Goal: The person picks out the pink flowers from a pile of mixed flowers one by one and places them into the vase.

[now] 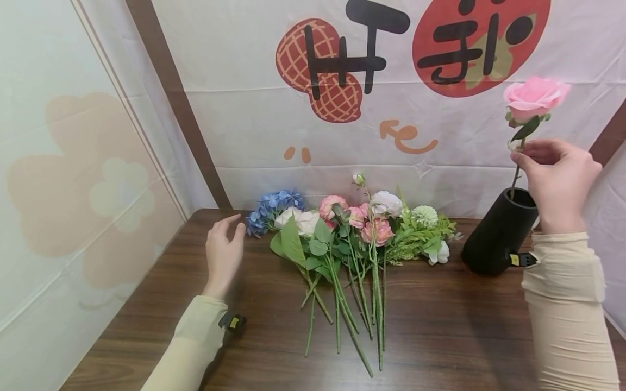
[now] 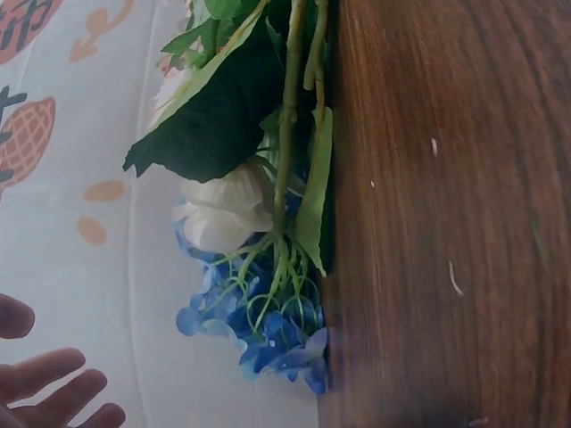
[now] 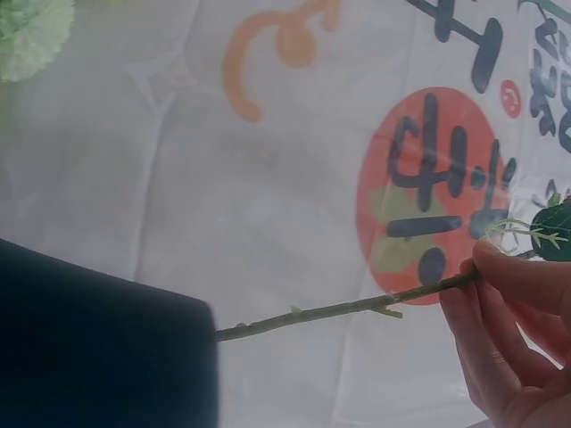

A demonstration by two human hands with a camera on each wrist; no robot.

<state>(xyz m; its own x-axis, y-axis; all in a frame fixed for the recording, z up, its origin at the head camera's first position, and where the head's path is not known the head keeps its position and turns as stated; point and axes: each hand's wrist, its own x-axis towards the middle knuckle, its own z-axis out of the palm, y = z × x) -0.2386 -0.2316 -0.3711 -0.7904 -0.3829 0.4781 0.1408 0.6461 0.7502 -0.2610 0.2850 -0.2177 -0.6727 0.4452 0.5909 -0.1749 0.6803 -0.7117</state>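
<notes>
Pink rose (image 1: 537, 99) held bloom-up over a black vase (image 1: 498, 233), its stem (image 3: 348, 308) reaching into the mouth.
The rose's long axis runs steeply, bloom leaning slightly right in the head view; the lower stem end is hidden inside the vase, which stands on the counter (image 1: 430, 326). Of the hands, the right hand (image 1: 562, 182) pinches the stem below the bloom; the left hand (image 1: 225, 252), fingers loosely spread, holds nothing beside the blue flowers (image 1: 276, 209).
</notes>
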